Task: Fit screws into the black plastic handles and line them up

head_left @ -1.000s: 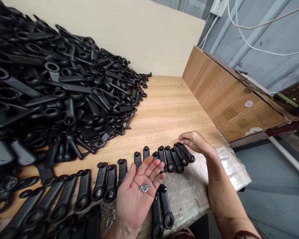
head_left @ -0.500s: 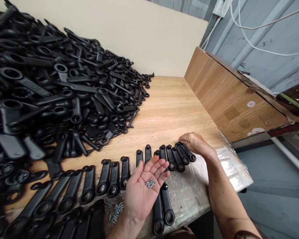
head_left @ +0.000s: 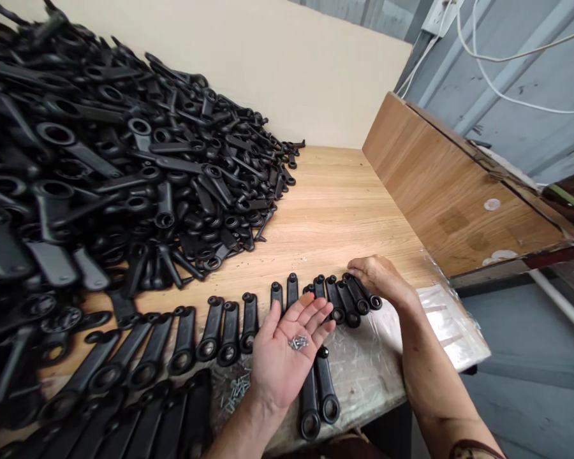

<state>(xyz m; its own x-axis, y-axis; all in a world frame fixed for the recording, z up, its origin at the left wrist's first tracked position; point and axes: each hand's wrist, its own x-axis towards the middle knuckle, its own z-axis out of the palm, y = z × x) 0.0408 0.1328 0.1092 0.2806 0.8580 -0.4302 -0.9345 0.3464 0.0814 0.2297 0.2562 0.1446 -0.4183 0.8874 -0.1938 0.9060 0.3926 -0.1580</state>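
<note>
- Okay, left hand (head_left: 284, 363) palm up and wide open, a little cluster of small silver screws (head_left: 297, 343) sitting loose in the palm
- Right hand (head_left: 380, 279) palm down, fingers curled over the ends of the black plastic levers (head_left: 349, 303); can't tell if it's actually gripping
- Those levers run in a curved row along the table (head_left: 344, 217), two more (head_left: 326, 389) just below the left hand
- More loose screws (head_left: 236, 392) on the table beside the left wrist
- Clear plastic sheet (head_left: 440, 319) under the right forearm
- Huge heap of black levers (head_left: 124, 172) piled up to the left, against a cream wall (head_left: 268, 70)
</note>
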